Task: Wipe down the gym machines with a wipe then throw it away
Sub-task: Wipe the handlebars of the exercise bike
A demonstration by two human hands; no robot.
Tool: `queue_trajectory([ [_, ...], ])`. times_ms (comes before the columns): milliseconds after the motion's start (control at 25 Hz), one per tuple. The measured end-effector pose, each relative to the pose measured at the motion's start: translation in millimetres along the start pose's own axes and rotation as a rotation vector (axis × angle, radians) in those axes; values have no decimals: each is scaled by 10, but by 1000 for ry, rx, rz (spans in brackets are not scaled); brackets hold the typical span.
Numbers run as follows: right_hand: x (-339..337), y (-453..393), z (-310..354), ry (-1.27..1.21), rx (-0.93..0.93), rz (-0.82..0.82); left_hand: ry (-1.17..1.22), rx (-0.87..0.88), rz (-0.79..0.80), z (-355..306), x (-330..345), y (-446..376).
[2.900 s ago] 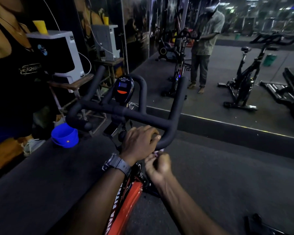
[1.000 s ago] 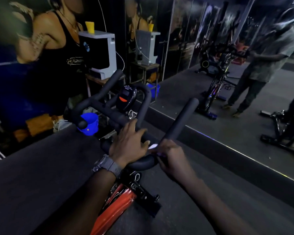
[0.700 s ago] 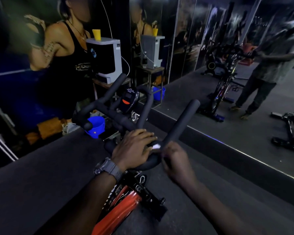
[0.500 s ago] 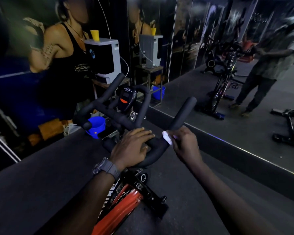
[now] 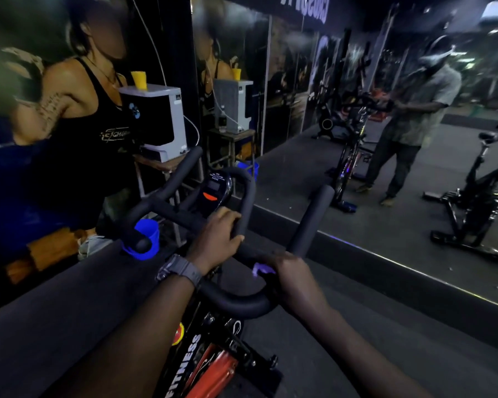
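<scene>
At the near bend of the handlebar, seen from the head camera, the right hand is curled around the black foam with a small pale wipe pinched against the bar; only a crumpled corner of it pokes out by the thumb side. The left hand has its grip closed over the crossbar further up, just below the console, steadying the exercise bike. A wristwatch sits on the left wrist.

The main risk, as I judge it, is coverage. The wipe is tiny next to the long run of foam, so most of what rubs the bar may be bare palm rather than cloth, and the upright right horn and the far left horn could easily be skipped. A wad this small can also slip out of the fingers on a long stroke and drop to the dark floor, where it would be hard to spot in this dim light.

A second worry is the console: a damp wipe dragged across its screen or orange button could leave moisture there or press something.

Beyond the bike, a blue bucket sits on the floor beside a small table carrying a white-and-black appliance; whether the bucket serves as a bin I cannot tell. A mirror along the wall reflects the person and other bikes, which could mislead about where the remaining machines stand.
</scene>
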State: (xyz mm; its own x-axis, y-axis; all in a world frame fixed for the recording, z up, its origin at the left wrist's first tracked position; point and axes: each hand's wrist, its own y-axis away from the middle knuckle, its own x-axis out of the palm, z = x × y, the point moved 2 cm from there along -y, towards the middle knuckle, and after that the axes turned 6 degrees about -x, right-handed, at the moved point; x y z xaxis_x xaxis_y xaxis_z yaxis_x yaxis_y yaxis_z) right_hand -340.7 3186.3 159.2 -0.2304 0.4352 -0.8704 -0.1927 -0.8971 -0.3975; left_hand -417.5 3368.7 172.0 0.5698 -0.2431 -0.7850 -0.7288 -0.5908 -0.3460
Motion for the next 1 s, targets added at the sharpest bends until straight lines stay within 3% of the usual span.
queue_trajectory([
  [120,97,-543,39,51,52,-3,222,-61,-24,144,37,-59],
  [320,31,-1394,-99,44,233,-361,236,23,-28,138,72,-37],
  [400,2,-1454,-62,112,218,-297,189,67,6,92,66,-40],
  [560,124,-885,86,65,8,-157,216,26,-26,84,-8,29],
  [640,68,-997,-19,88,48,-162,188,49,-10,72,10,1],
  [800,19,-1287,-152,40,357,-407,201,38,40,65,32,17],
  [1000,132,-695,65,51,357,-154,247,-17,47,92,36,-27],
])
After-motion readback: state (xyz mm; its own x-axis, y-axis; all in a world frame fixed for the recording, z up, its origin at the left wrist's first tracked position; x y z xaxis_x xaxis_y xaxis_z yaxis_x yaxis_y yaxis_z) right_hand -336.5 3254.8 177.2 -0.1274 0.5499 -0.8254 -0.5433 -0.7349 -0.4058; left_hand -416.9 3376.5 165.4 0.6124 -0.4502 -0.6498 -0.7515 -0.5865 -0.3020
